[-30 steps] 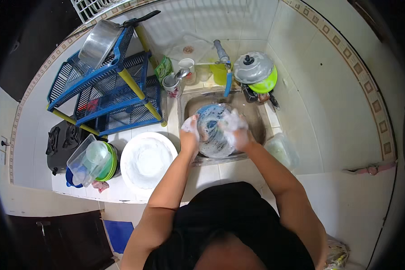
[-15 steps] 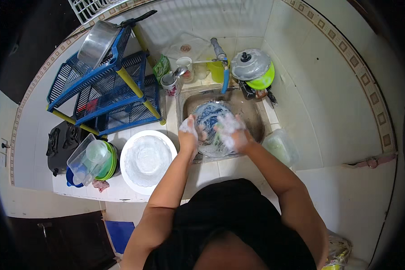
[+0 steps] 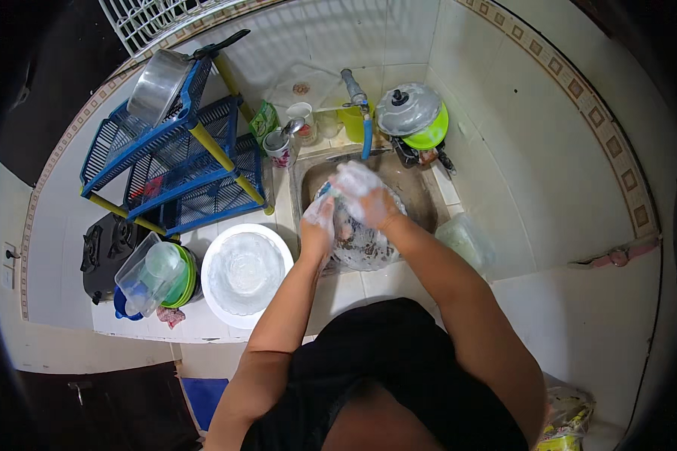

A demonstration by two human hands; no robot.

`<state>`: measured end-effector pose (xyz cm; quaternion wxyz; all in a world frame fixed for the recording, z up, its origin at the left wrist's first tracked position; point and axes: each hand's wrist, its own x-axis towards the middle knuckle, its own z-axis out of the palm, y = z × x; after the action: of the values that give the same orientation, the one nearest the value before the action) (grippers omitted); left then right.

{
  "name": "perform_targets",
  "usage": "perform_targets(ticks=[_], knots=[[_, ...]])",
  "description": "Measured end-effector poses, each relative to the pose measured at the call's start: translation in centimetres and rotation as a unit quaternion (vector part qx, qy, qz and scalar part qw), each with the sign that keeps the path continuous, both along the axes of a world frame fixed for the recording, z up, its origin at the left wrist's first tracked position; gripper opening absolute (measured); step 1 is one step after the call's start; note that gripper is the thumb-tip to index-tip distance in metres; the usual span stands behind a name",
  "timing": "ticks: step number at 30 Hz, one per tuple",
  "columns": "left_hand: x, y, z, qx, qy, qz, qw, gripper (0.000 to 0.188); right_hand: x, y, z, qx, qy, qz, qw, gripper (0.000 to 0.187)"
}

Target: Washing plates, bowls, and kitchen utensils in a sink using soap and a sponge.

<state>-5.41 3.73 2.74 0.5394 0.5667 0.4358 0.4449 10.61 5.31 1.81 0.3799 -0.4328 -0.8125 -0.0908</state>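
Observation:
Covered in suds, a round dish (image 3: 368, 254) with a pale, frilly-looking rim sits in the metal sink (image 3: 427, 180). Its middle looks dark and streaked with foam. My left hand (image 3: 320, 216) grips the dish's left edge, thumb side up. Thick foam coats my right hand (image 3: 359, 194), which is curled over the far part of the dish, close to my left fingers. A bit of blue shows between the two hands; I cannot make out what it belongs to. Foam hides whatever my right fingers hold.
A tap with a blue hose (image 3: 367, 137) hangs over the sink's far side. Left stands a white basin (image 3: 286, 259) beside stacked green bowls (image 3: 188, 274) and a blue rack (image 3: 139, 203). A lidded pot (image 3: 410, 109) and a clear tub (image 3: 466, 244) flank the right side.
My right hand has moved away from me and left, over the dish's far edge, near my left hand. The blue pattern seen across the dish before is mostly gone from view.

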Motion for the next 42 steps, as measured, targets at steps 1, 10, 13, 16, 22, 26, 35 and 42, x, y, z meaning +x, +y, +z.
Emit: perform_targets(ticks=[1, 10, 13, 16, 22, 26, 35, 42], knots=[[0.4, 0.0, 0.3, -0.146, -0.089, 0.002, 0.985, 0.034, 1.3, -0.2, -0.8, 0.000, -0.002, -0.007, 1.000, 0.037], [1.1, 1.0, -0.9, 0.005, -0.075, 0.178, 0.981, 0.036, -5.6, -5.4, -3.9, -0.029, 0.059, -0.167, 0.984, 0.040], [1.1, 0.8, -1.5, -0.116, -0.215, 0.121, 0.962, 0.037, -5.8, -4.4, -2.7, -0.096, 0.167, 0.043, 0.980, 0.042], [1.6, 0.9, -1.2, -0.104, -0.255, 0.089, 0.957, 0.037, -3.6, -2.1, -1.0, -0.056, 0.097, 0.096, 0.989, 0.043], [1.1, 0.4, -1.4, -0.137, -0.183, 0.078, 0.971, 0.049, -6.2, -2.7, -0.6, -0.019, 0.145, -0.032, 0.989, 0.042], [-0.5, 1.7, -2.0, -0.226, -0.229, 0.149, 0.935, 0.043, -3.5, -5.0, -3.1, -0.162, -0.015, 0.177, 0.971, 0.039], [0.9, 0.6, -1.0, -0.172, -0.193, 0.108, 0.960, 0.043, -2.4, -2.3, -2.1, -0.041, 0.004, -0.166, 0.985, 0.047], [-0.5, 0.9, -0.9, -0.220, -0.194, 0.119, 0.949, 0.042, -1.3, -5.8, -2.4, -0.162, -0.011, 0.183, 0.970, 0.055]])
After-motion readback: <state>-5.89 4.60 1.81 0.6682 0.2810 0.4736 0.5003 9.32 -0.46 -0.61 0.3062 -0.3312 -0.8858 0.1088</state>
